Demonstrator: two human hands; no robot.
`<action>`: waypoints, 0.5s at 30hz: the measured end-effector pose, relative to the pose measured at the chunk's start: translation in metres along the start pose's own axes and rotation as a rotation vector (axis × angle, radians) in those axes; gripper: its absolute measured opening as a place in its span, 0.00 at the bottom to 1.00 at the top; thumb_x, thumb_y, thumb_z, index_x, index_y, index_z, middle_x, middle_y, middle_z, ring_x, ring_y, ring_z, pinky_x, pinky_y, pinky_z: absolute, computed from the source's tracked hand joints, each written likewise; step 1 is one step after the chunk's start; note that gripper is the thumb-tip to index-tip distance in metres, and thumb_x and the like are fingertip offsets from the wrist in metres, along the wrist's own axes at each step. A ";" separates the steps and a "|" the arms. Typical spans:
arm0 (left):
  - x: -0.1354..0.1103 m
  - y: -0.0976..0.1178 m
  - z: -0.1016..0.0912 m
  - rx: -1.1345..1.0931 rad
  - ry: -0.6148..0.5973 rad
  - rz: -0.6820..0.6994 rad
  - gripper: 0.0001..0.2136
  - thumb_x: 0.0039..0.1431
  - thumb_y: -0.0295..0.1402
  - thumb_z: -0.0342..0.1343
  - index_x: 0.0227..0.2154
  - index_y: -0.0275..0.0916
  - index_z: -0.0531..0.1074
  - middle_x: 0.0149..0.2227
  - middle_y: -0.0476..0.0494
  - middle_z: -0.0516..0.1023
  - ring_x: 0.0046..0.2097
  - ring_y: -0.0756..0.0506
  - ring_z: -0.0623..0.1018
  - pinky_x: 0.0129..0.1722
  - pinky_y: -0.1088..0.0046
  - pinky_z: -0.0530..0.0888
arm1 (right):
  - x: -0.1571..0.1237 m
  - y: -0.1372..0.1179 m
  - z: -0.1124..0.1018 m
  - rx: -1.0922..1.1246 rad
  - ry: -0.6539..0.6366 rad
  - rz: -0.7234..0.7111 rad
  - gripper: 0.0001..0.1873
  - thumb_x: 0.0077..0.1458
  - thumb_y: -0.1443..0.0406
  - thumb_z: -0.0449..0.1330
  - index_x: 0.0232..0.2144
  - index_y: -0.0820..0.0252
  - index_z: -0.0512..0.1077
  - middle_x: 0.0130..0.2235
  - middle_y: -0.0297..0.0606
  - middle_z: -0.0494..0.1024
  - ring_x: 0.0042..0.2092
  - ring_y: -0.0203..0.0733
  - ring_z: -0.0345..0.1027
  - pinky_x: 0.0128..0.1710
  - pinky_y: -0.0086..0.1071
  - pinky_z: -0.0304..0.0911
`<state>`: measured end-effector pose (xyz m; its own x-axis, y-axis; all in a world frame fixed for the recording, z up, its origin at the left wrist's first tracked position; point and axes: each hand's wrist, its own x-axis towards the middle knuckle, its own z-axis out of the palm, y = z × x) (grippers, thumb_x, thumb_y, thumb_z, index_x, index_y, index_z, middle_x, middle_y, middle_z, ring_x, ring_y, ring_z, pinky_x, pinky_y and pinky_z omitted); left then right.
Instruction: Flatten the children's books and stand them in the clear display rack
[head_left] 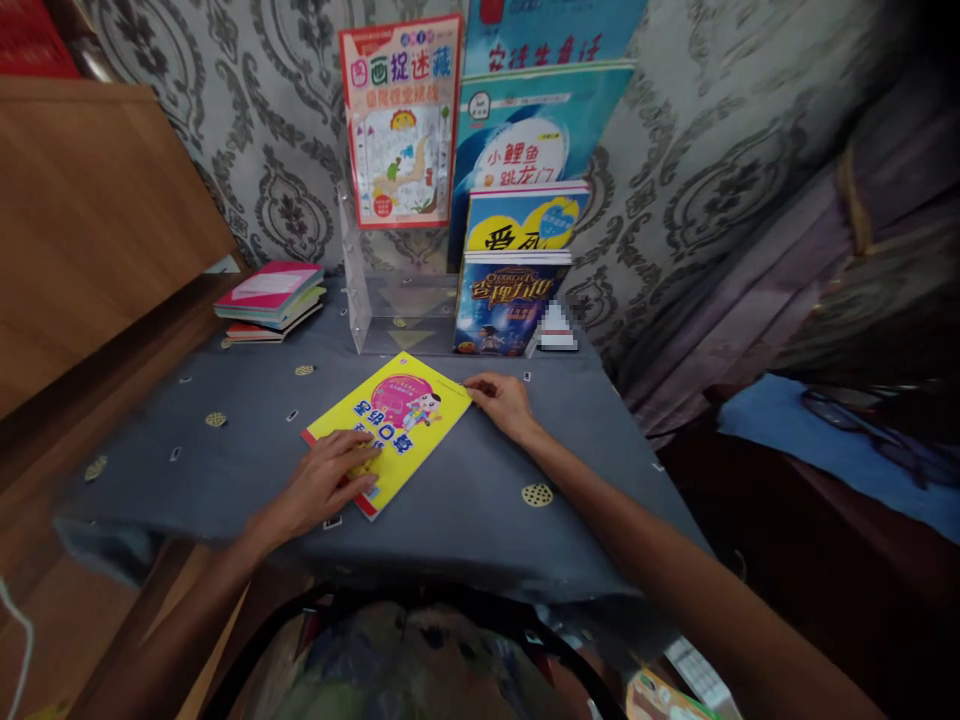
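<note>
Pretty dim overall, the light lands mostly on the middle of the desk [480, 500]. Right side goes dark and smeary, edges warp fisheye-style.

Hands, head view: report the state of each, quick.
Left hand: open, lying flat on the yellow book.
Right hand: open, fingertips at the book's right corner, gripping nothing.
</note>
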<state>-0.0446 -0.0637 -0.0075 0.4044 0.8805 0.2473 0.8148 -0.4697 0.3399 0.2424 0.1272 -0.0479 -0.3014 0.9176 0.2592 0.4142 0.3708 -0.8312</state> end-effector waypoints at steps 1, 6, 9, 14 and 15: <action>-0.006 0.001 -0.001 -0.008 -0.025 0.026 0.18 0.68 0.43 0.52 0.56 0.44 0.73 0.58 0.38 0.73 0.59 0.39 0.72 0.58 0.56 0.72 | 0.004 0.001 0.000 -0.027 0.015 -0.002 0.09 0.50 0.69 0.60 0.32 0.58 0.80 0.32 0.37 0.82 0.32 0.40 0.74 0.35 0.34 0.69; -0.018 0.011 0.002 0.051 -0.054 0.110 0.25 0.64 0.50 0.55 0.59 0.43 0.68 0.61 0.36 0.70 0.61 0.37 0.70 0.59 0.52 0.70 | 0.010 0.002 0.005 -0.197 0.069 -0.077 0.11 0.53 0.70 0.58 0.34 0.58 0.80 0.35 0.39 0.82 0.34 0.41 0.73 0.38 0.34 0.69; -0.016 0.014 0.004 0.109 -0.043 0.117 0.21 0.67 0.46 0.52 0.58 0.43 0.69 0.60 0.37 0.72 0.60 0.39 0.71 0.58 0.54 0.71 | 0.006 0.000 0.008 -0.332 0.071 -0.155 0.12 0.56 0.70 0.56 0.37 0.58 0.80 0.37 0.41 0.81 0.38 0.43 0.73 0.41 0.35 0.68; -0.013 0.013 0.004 0.192 -0.044 0.185 0.17 0.69 0.44 0.50 0.53 0.43 0.73 0.54 0.41 0.78 0.57 0.42 0.75 0.56 0.59 0.73 | -0.003 -0.009 0.008 -0.534 -0.009 -0.192 0.15 0.59 0.71 0.53 0.40 0.62 0.80 0.41 0.47 0.79 0.44 0.50 0.70 0.47 0.41 0.66; -0.014 0.013 0.004 0.199 -0.045 0.201 0.16 0.70 0.43 0.49 0.52 0.43 0.74 0.53 0.41 0.79 0.57 0.42 0.76 0.55 0.60 0.74 | -0.005 -0.011 0.008 -0.545 -0.021 -0.203 0.15 0.60 0.71 0.53 0.41 0.63 0.79 0.43 0.48 0.79 0.46 0.51 0.70 0.49 0.43 0.65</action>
<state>-0.0376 -0.0817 -0.0097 0.5804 0.7752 0.2494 0.7801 -0.6172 0.1027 0.2329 0.1171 -0.0441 -0.4352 0.8197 0.3725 0.7270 0.5640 -0.3917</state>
